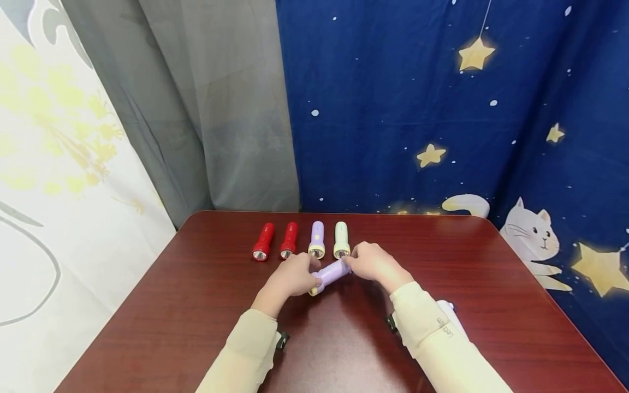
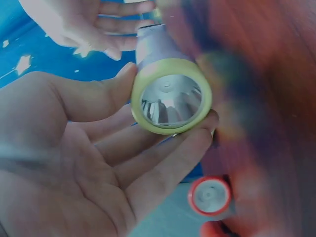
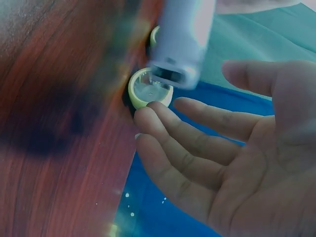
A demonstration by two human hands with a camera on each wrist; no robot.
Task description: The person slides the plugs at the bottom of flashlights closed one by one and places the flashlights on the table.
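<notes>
A purple flashlight (image 1: 330, 274) with a yellow-rimmed lens is held slanted just above the dark red table (image 1: 196, 305), between both hands. My left hand (image 1: 310, 274) holds its lens end; in the left wrist view the head (image 2: 172, 96) lies on my fingers (image 2: 163, 163) with the thumb against its side. My right hand (image 1: 352, 262) is at the tail end. In the right wrist view its fingers (image 3: 197, 143) are spread and relaxed just below the tail (image 3: 182, 44), and I cannot tell whether they touch it.
Just beyond the hands a row of flashlights lies on the table, lenses toward me: two red ones (image 1: 262, 241) (image 1: 289, 240), a purple one (image 1: 316, 239) and a pale green one (image 1: 341, 239). Curtains hang behind the far edge.
</notes>
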